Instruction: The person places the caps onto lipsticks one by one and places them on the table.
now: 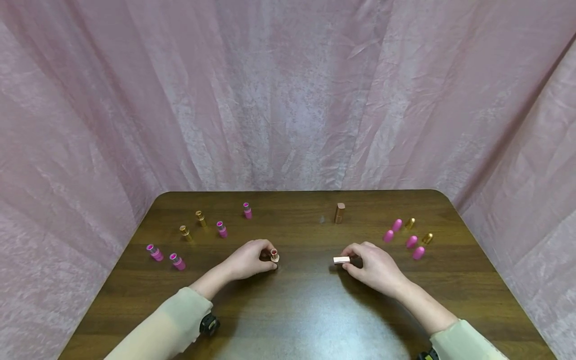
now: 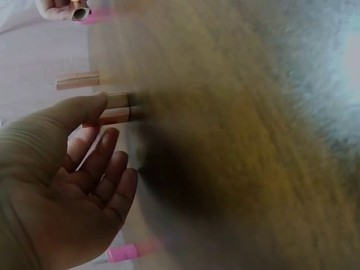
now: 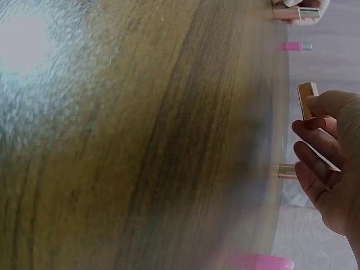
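Note:
Between the thumb and fingers of my left hand [image 1: 249, 260] is a rose-gold lipstick tube [image 1: 274, 255], held upright with its uncapped end up. In the left wrist view the tube [image 2: 115, 109] shows low over the wood, the lower fingers loosely bent away from it. My right hand [image 1: 377, 266] pinches a rose-gold lipstick cap [image 1: 341, 260] by one end, tipped sideways and pointing left. The right wrist view shows that cap [image 3: 306, 101] between thumb and forefinger. A gap of bare wood separates the two hands, and the pieces are apart.
A capped rose-gold lipstick [image 1: 339, 213] stands toward the back of the wooden table [image 1: 297, 310]. Uncapped pink tubes [image 1: 177, 261] and gold tubes [image 1: 185, 233] stand at left. Pink caps [image 1: 419, 253] and gold caps [image 1: 428, 238] stand at right. A pink curtain [image 1: 288, 100] hangs behind.

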Demonstrator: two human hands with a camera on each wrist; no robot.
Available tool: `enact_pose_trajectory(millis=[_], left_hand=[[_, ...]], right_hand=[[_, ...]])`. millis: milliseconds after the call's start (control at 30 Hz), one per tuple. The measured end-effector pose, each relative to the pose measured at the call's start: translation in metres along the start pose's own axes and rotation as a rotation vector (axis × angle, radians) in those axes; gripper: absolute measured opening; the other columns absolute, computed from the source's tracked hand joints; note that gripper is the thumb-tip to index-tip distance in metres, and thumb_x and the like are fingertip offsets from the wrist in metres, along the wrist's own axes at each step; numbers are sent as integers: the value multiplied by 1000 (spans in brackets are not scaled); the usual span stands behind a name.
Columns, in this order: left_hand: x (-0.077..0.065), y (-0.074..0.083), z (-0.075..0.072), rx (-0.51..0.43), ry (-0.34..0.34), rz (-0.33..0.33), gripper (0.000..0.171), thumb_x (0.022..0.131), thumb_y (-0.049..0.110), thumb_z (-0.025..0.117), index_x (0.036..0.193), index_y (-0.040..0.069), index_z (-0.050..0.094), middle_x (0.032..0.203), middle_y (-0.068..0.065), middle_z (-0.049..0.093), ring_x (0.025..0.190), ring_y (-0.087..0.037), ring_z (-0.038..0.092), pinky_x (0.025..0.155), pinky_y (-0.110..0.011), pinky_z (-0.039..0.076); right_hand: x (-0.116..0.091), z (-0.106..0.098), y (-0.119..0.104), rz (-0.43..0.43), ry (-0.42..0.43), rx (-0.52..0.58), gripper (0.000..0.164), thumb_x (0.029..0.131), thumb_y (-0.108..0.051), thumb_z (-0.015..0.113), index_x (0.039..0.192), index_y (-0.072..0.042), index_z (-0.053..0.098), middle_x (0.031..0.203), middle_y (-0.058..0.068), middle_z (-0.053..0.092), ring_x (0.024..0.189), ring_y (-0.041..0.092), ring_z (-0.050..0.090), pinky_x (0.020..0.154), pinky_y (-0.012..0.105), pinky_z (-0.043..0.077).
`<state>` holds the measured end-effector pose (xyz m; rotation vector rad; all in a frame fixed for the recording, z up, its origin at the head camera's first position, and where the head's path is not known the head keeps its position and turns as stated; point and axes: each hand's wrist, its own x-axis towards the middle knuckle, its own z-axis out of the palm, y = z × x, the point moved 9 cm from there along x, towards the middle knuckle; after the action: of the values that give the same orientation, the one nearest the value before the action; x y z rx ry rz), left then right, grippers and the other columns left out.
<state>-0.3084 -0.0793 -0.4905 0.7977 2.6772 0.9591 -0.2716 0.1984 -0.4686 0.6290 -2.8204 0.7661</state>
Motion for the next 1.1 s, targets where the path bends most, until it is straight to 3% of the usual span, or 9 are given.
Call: enact_pose_trajectory(millis=[100,233,533,733,900,1100], left_hand=[[-3,-1,-1,-58,17,-22,19,87,14,82,95,13,65,90,7,66,90,-17,64,81,-31,50],[-6,5,-8,-47,66,-41,20,86,15,81,92,16,62,88,8,65,85,-16,62,76,-29,48],[-12,38,-27,238,199,32,20,81,28,82,90,28,64,81,15,60,79,-9,50,70,-30,44],[-16,51,-26,347,252,151,16,80,24,82,90,27,70,84,15,62,83,-10,53,75,-34,44],[-18,56,-25,384,276,181,17,80,24,83,91,27,70,84,15,60,85,-11,52,77,-34,44],[-17,64,-22,406,276,213,17,80,26,83,89,27,69,84,15,59,84,-10,50,77,-33,43]], right_hand=[[0,-2,0,3,20,25,19,84,-26,84,99,-28,73,95,-14,67,92,8,62,78,39,52],[0,-4,-1,-18,56,85,21,83,-21,85,100,-27,73,98,-16,66,93,10,60,80,37,51],[2,-11,-5,-34,106,208,24,84,-16,85,103,-26,73,99,-18,66,93,16,60,81,36,52],[4,-12,-9,-48,138,185,24,84,-18,85,102,-29,73,98,-20,66,94,10,60,83,37,53],[4,-13,-14,-90,173,142,23,83,-19,86,101,-28,74,99,-20,67,96,6,59,82,32,52],[4,-12,-22,-170,200,98,24,80,-18,87,101,-22,75,103,-13,69,102,12,60,88,34,49]])
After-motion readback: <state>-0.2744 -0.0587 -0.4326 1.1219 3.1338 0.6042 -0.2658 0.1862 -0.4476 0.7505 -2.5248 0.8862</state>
